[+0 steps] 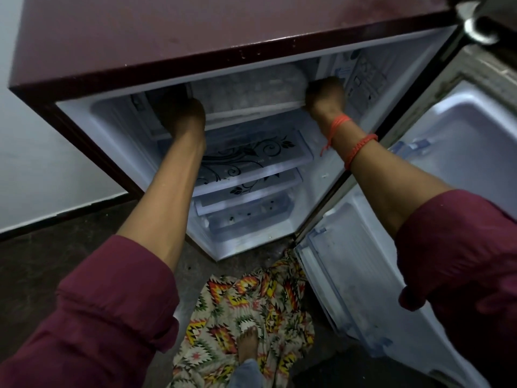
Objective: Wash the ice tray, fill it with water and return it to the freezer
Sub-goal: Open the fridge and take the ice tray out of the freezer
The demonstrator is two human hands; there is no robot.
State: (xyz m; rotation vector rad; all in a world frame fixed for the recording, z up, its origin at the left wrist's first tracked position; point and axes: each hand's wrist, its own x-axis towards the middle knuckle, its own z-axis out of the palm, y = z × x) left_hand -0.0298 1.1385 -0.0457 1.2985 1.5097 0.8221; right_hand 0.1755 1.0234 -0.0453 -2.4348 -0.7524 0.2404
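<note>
– Left hand (181,114) first: what is it doing?
– I'm seeing it reaching into the freezer (140,107) at the left end of the ice tray (246,98). Its fingers are lying in shadow, so I cannot tell its grip.
– And the tray?
– It's sitting frosted at the top of the fridge (167,37), between both hands. The right hand (324,98) is curling round its right end. The door (447,163) is standing open.
</note>
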